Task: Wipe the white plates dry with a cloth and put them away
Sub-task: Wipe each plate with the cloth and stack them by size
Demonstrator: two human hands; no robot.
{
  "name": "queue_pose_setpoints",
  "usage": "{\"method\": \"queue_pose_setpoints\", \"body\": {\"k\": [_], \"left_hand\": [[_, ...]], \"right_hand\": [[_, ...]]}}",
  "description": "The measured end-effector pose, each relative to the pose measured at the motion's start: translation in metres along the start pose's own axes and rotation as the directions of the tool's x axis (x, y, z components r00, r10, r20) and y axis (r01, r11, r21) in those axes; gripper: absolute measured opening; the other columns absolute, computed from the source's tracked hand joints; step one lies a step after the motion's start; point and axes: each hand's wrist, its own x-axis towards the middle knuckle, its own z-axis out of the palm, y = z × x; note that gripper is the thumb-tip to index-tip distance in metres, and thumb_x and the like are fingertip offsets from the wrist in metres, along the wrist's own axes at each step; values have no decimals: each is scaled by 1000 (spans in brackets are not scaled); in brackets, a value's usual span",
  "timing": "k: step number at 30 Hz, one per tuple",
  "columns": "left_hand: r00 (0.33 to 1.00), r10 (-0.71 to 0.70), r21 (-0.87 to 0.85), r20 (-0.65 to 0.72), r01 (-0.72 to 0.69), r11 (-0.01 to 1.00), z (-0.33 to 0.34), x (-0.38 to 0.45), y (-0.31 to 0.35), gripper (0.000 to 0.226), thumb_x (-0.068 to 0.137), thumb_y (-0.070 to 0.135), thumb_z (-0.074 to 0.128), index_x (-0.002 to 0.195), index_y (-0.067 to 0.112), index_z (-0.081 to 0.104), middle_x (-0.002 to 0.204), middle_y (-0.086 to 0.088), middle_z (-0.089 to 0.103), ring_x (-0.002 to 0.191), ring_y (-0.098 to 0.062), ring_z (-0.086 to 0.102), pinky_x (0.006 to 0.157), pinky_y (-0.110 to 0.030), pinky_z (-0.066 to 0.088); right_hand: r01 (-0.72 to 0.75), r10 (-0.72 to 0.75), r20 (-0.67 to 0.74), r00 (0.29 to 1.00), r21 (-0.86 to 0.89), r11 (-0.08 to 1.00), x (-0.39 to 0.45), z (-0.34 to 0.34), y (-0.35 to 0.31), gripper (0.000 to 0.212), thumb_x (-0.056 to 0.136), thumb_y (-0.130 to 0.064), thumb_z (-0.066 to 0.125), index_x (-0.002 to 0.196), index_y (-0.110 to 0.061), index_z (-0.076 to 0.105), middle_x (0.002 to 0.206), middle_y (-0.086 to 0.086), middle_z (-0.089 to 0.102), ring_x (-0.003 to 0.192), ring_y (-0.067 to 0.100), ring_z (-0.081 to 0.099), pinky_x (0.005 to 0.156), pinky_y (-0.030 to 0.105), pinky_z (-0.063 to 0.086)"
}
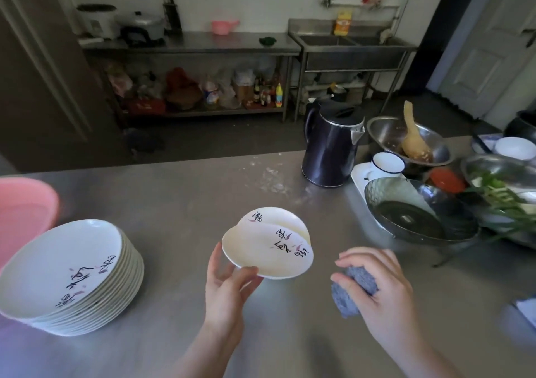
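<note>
My left hand (229, 287) pinches the near rim of a white plate (261, 253) with black calligraphy, holding it just above another white plate (275, 218) that lies on the steel table (174, 203). My right hand (377, 287) grips a crumpled blue-grey cloth (355, 290) to the right of the held plate, apart from it. A tall stack of several matching white plates (72, 276) stands at the left of the table.
A pink basin (23, 212) sits at the far left edge. A dark kettle (330, 145) stands behind the plates. Metal bowls (417, 212), a white cup (387, 164) and green vegetables (499, 195) crowd the right side.
</note>
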Motion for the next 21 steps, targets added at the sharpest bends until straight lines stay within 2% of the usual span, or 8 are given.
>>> {"method": "queue_pose_setpoints", "body": {"k": [5,9,13,14,17,19,21], "left_hand": [[999,22,-2,-46,-22,1000,9,27,-18,75,58,4,70,120,43,55,123,-10,67,113,-32,65,79,-34,57],[997,57,37,-55,-55,998,10,43,-28,80,58,4,70,126,44,55,127,-9,64,112,-28,66,77,-32,58],[995,91,162,-26,-86,983,7,48,-37,87,59,7,75,128,53,49,131,1,61,112,-21,66,101,-43,49],[995,102,207,-10,-97,974,6,47,-37,91,59,8,77,132,53,46,132,2,61,108,-18,68,102,-43,48],[991,125,350,42,-132,928,-1,49,-34,105,63,3,86,142,47,34,133,9,59,96,-16,73,90,-34,50],[990,128,453,60,-141,880,-8,55,-33,106,69,-2,86,149,40,30,133,9,59,94,-15,72,87,-31,51],[988,136,567,79,-157,809,-13,62,-33,110,65,7,90,152,35,30,129,8,62,93,-9,70,82,-24,53]], "right_hand": [[-27,27,20,999,14,1000,9,-3,18,12,78,-38,67,82,-27,68,99,-21,63,96,12,57,87,17,39],[-29,28,37,999,31,999,15,1,29,11,79,-38,66,82,-27,68,99,-20,63,95,13,57,87,16,38],[-26,24,59,998,46,999,18,8,38,11,80,-36,67,82,-26,68,98,-20,63,93,16,58,86,19,39],[-26,23,62,998,51,998,18,10,40,11,80,-36,67,82,-26,68,98,-20,63,92,16,58,86,19,39],[-39,33,83,996,70,997,18,17,43,10,80,-36,67,83,-27,68,98,-20,64,93,14,58,85,21,40],[-43,36,102,994,76,996,17,21,44,10,80,-36,67,84,-27,68,98,-20,63,93,14,58,85,22,40],[-52,42,110,993,85,995,16,26,45,10,80,-36,67,84,-27,68,98,-21,63,94,14,58,86,22,40]]}}
